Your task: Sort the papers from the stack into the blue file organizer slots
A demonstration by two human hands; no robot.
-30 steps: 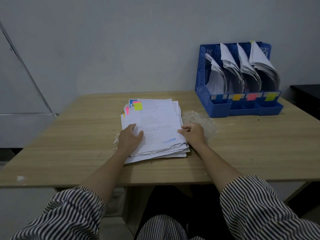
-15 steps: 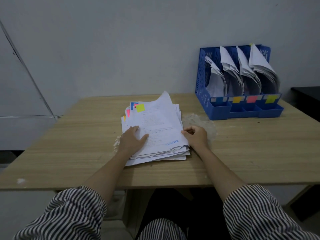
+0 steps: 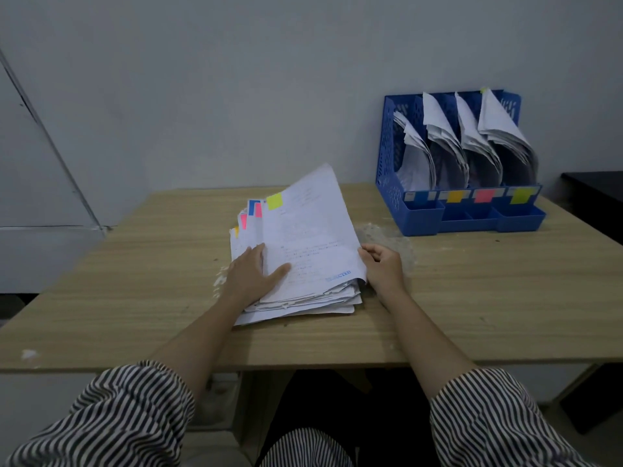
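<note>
Lifting the top sheet (image 3: 310, 230) by its right edge, the right hand (image 3: 384, 267) has its fingers (image 3: 365, 256) curled round that edge in a pinch, and the far corner of the page stands up off the stack (image 3: 303, 298). The left hand (image 3: 251, 274) lies flat, fingers spread, thumb on the raised sheet and palm on the pages below it, near the middle of the desk (image 3: 135, 281).

The stack is ragged, its lower edges fanned out toward the person, so a quick pull could drag a second page along or slide the pile sideways if the left hand eases its pressure. The thin sheet bends freely; held at one edge only, it may fold or crease on the way over.

A yellow-green tab (image 3: 274, 201) sits at the sheet's upper left corner, which I judge points to the rightmost slot, marked with a yellow-green label (image 3: 521, 195), in the blue file organizer (image 3: 391, 183) at the desk's far right against the wall. All four slots already hold curled papers that lean forward over the openings, so the incoming page could catch on them or slip into a neighbouring slot.

A rough pale patch (image 3: 387, 234) on the desk lies between stack and organizer. A dark surface (image 3: 596, 190) stands off to the right.
</note>
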